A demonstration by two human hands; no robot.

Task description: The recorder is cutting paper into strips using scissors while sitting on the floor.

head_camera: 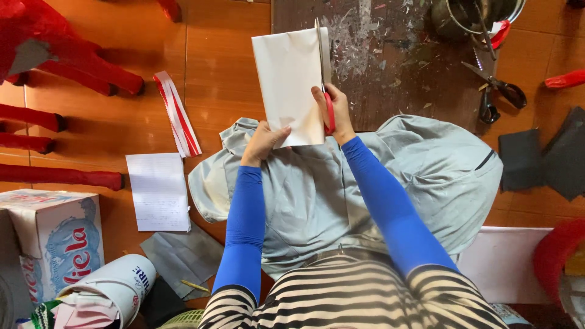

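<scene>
Left hand [263, 141] pinches the lower edge of folded white paper [289, 82], held above the lap at 12 o'clock. Right hand [335, 113] fingers closed through red scissors [325, 79], blades along the paper's right edge. Bucket [478, 15], 1 o'clock: contents unclear. White-and-blue box [55, 234], 9 o'clock. Lined sheet [158, 192] on floor beside it.

Black scissors [496, 91] on a board [390, 61]; lined sheet [158, 192]; striped ribbon [177, 113].
</scene>
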